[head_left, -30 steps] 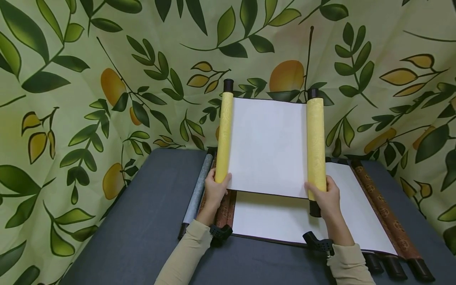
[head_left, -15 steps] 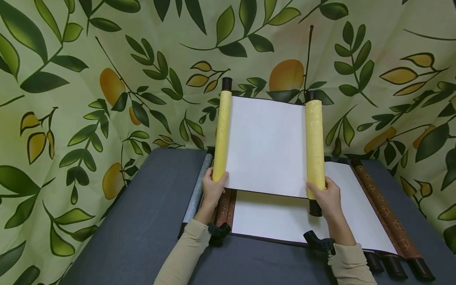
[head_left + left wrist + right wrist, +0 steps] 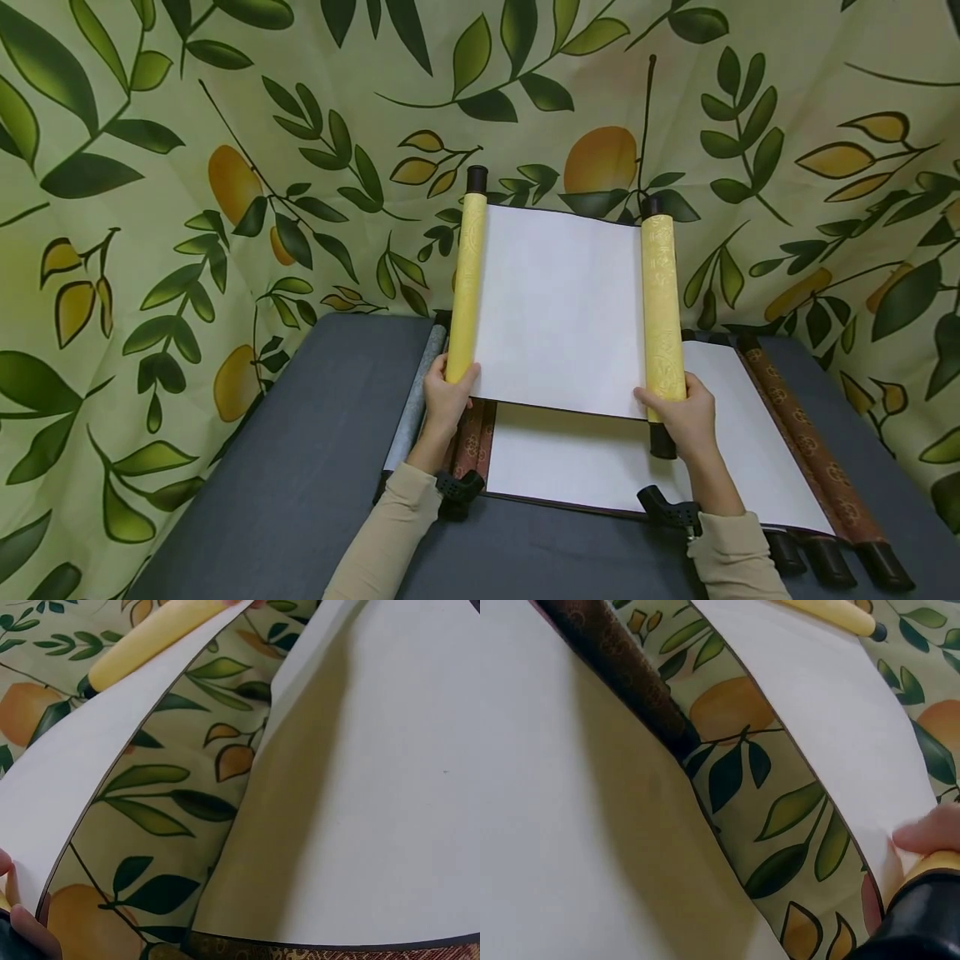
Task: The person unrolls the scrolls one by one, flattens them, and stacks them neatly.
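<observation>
A blank white scroll with yellow patterned rolls and black end knobs is held up, partly unrolled, above the table. My left hand grips the lower end of its left roll, thumb on the front. My right hand grips the lower part of the thicker right roll, just above its black knob. In the right wrist view, a thumb presses at the paper's edge beside the roll. Below lies a larger white sheet, partly hidden by the raised scroll.
The dark grey table carries a light blue-grey roll and reddish-brown rolls on the left. More brown patterned rolls with black knobs lie on the right. A leaf-print cloth hangs behind.
The scroll has shifted slightly left, its right roll's top leaning a little more left. My right thumb has slid left from the roll onto the paper's edge. Both hands keep their hold.
</observation>
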Demonstrator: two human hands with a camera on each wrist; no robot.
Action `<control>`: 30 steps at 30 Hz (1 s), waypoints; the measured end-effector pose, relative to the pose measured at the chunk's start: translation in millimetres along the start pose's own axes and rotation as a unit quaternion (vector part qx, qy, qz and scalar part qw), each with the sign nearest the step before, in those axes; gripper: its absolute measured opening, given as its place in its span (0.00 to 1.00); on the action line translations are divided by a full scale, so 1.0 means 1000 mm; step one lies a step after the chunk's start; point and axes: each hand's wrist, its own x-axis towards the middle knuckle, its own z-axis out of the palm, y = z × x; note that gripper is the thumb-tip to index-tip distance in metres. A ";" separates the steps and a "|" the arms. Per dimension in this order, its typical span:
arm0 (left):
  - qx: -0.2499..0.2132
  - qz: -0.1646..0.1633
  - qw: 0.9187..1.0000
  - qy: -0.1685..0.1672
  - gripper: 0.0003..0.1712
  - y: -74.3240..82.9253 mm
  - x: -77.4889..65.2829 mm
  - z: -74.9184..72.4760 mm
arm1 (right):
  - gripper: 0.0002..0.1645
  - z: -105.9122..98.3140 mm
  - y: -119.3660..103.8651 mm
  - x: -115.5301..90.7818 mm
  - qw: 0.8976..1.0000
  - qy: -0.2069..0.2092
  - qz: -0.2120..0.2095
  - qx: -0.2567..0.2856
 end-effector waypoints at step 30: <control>-0.009 0.020 1.000 -0.003 0.20 0.038 -0.017 -0.007 | 0.31 0.007 0.002 -0.003 0.997 0.052 -0.042 -0.029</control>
